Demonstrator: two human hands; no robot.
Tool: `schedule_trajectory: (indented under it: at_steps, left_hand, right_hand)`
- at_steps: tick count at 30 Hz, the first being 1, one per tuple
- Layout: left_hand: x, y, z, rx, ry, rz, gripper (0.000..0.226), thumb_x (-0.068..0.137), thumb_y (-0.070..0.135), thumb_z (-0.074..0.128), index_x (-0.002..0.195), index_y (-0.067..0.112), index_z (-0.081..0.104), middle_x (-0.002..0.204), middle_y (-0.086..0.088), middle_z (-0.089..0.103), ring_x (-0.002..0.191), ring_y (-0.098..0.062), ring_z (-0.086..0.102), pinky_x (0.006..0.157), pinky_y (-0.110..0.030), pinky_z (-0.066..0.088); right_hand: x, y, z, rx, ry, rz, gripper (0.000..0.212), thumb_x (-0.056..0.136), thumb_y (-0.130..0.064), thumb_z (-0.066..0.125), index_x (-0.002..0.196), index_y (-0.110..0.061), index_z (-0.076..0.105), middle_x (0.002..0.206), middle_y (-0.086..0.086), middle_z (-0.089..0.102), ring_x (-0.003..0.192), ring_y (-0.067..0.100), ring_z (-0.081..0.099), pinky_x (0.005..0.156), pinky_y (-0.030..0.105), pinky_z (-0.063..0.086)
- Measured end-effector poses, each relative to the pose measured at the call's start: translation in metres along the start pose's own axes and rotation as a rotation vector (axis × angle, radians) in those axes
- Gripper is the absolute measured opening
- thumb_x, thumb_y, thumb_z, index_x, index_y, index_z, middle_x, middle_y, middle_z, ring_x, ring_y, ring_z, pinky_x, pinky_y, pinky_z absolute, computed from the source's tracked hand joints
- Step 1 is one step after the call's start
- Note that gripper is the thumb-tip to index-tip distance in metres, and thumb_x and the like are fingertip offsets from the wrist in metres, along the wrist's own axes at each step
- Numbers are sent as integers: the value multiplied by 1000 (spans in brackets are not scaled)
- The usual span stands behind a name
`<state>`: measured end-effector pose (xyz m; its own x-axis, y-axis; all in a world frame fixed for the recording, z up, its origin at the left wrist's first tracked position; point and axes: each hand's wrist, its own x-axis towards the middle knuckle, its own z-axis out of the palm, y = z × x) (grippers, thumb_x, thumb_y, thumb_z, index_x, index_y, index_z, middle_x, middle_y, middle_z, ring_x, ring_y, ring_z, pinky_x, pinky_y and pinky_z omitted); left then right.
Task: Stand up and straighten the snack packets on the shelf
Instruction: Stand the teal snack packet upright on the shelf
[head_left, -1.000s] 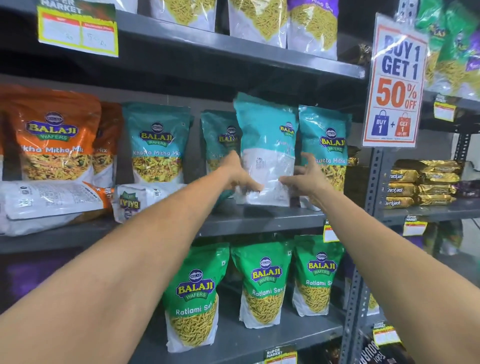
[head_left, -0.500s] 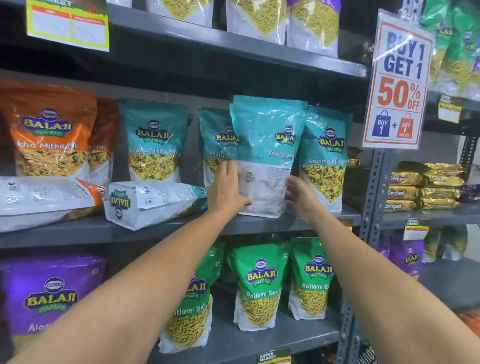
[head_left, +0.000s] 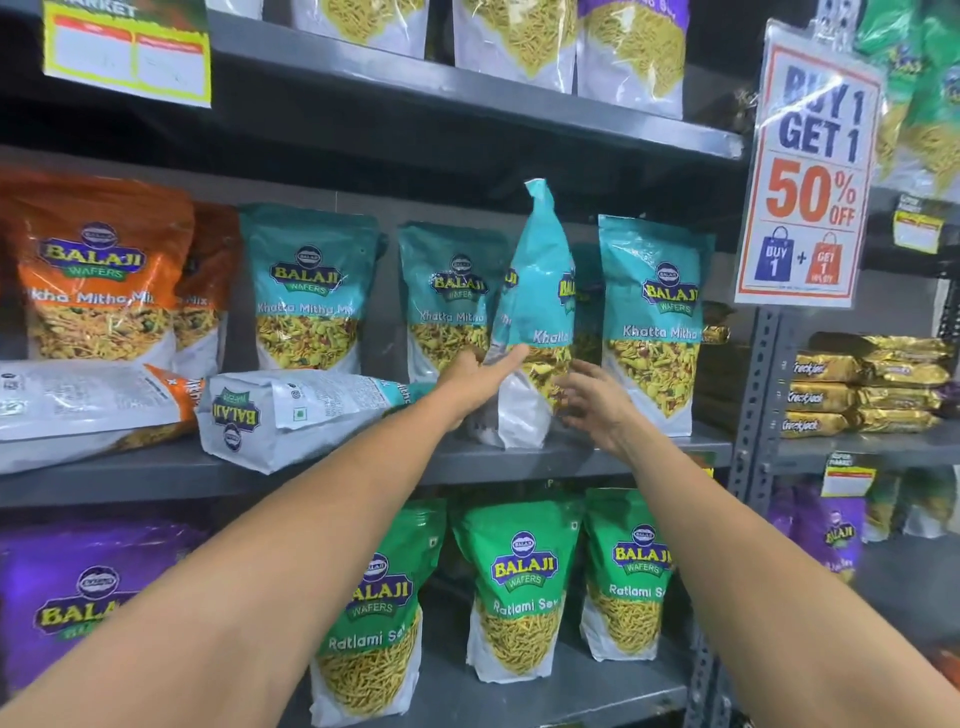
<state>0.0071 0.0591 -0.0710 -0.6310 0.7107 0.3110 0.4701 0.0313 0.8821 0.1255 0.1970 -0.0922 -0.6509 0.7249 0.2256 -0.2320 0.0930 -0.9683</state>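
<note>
Head view: both bare arms reach forward to the middle shelf (head_left: 519, 462) of a grey metal rack. Left hand (head_left: 480, 376) grips a teal snack packet (head_left: 537, 291) at its near edge, thumb over the front, fingers wrapped around the side; the packet stands on its base on the shelf, turned edge-on so only a sliver of its front shows. Right hand (head_left: 597, 402) is open, fingers spread, just beside the packet's lower right, whether touching I cannot tell. Just right of that hand, another teal packet (head_left: 652, 322) stands upright, facing out. Behind the left hand a third teal packet (head_left: 452, 301) stands upright; further left of it a fourth (head_left: 309, 291), also upright. Left of the left wrist, a fallen packet (head_left: 291, 410) lies on its side, white back showing. Further left, a second fallen packet (head_left: 88, 400) with an orange end, below upright orange packets (head_left: 93, 270). Under the arms, green packets (head_left: 519, 587) stand on the lower shelf. Up right of the hands hangs a sale sign (head_left: 813, 171).
</note>
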Motion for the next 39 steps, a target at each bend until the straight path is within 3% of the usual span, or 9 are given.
schedule_trajectory:
  at_steps: [5, 13, 16, 20, 23, 28, 31, 36, 39]
  left_hand:
    - [17, 1, -13, -256, -20, -67, 83, 89, 43, 54, 149, 8, 10, 158, -11, 21, 137, -27, 35, 109, -42, 31]
    - [13, 11, -16, -234, -88, -89, 44, 98, 24, 42, 137, 5, 32, 104, 1, 55, 78, -5, 47, 62, -24, 38]
    - [14, 21, -45, 94, -98, -29, 43, 94, 25, 47, 128, -1, 45, 118, -12, 57, 97, -21, 53, 92, -38, 47]
    - [11, 30, -117, 733, 118, 65, 21, 86, 9, 45, 88, -3, 61, 74, -20, 57, 78, -33, 57, 67, -33, 48]
    - [0, 23, -164, 1100, 21, -181, 36, 90, 12, 45, 119, -7, 53, 119, -23, 58, 110, -35, 58, 87, -40, 50]
    - [-16, 9, -199, 945, -270, -507, 52, 93, 38, 47, 138, 12, 40, 118, -5, 44, 101, -18, 49, 77, -26, 42]
    - [-19, 7, -199, 941, -307, -524, 51, 94, 42, 44, 136, 12, 40, 122, -8, 45, 112, -22, 50, 90, -34, 46]
    - [-17, 17, -196, 1018, -348, -465, 26, 90, 38, 51, 99, 13, 54, 95, 0, 57, 72, -13, 54, 57, -22, 48]
    - [-20, 23, -200, 929, -373, -487, 29, 86, 44, 58, 89, 15, 56, 87, 1, 54, 71, -17, 57, 72, -32, 56]
  right_hand:
    - [9, -4, -7, 31, 46, -4, 18, 77, -35, 63, 69, -23, 52, 50, -9, 40, 47, 11, 31, 46, 23, 26]
    - [-5, -1, 3, -91, 94, -114, 39, 81, -37, 68, 110, -13, 58, 68, -2, 48, 53, 9, 41, 46, 18, 38]
    - [-14, -10, 12, -211, 311, -215, 56, 73, -36, 75, 114, -10, 48, 89, 4, 54, 73, 17, 50, 65, 29, 44]
    - [-39, -29, 44, -688, 615, -456, 34, 75, -29, 69, 96, -17, 46, 83, 1, 56, 73, 21, 53, 58, 28, 38]
    - [-55, -37, 88, -738, 432, -372, 18, 76, -27, 67, 84, -16, 55, 81, 6, 62, 72, 25, 58, 58, 34, 50]
    - [-76, -50, 157, -370, -239, 338, 51, 82, -31, 69, 119, -6, 45, 122, 21, 51, 97, 33, 60, 74, 43, 59]
    - [-75, -42, 180, -272, -302, 432, 44, 85, -34, 65, 115, -10, 44, 148, 22, 28, 127, 40, 44, 90, 47, 53]
    - [-70, -32, 199, -208, -286, 471, 26, 88, -32, 61, 95, -8, 54, 133, 15, 50, 112, 32, 58, 87, 46, 54]
    - [-68, -33, 202, -167, -216, 453, 36, 88, -30, 62, 114, -7, 52, 138, 15, 47, 113, 36, 58, 90, 50, 52]
